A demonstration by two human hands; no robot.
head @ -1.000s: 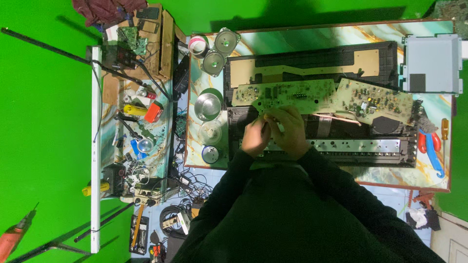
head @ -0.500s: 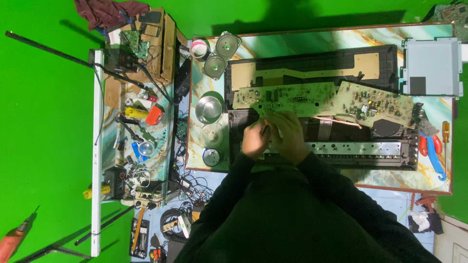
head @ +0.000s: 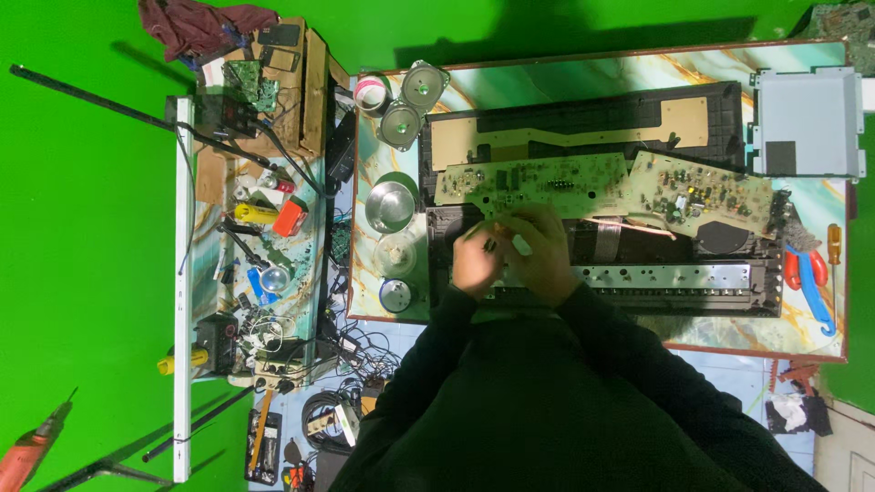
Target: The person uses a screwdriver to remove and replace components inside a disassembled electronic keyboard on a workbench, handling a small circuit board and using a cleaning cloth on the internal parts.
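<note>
Working over the marble-topped bench, I watch an opened black chassis near its front edge, green circuit boards laid across it. Both hands meet at the chassis's left end: left hand pinching a small dark part, right hand gripping a white-tipped tool. Probably mid-disassembly; next calls for steady fingertip control.

Two round speakers at the worktop's top left corner, roll of tape beside them. Grey metal box far right. Red-handled pliers and screwdriver right edge. Dark red cloth on cluttered side shelf.
</note>
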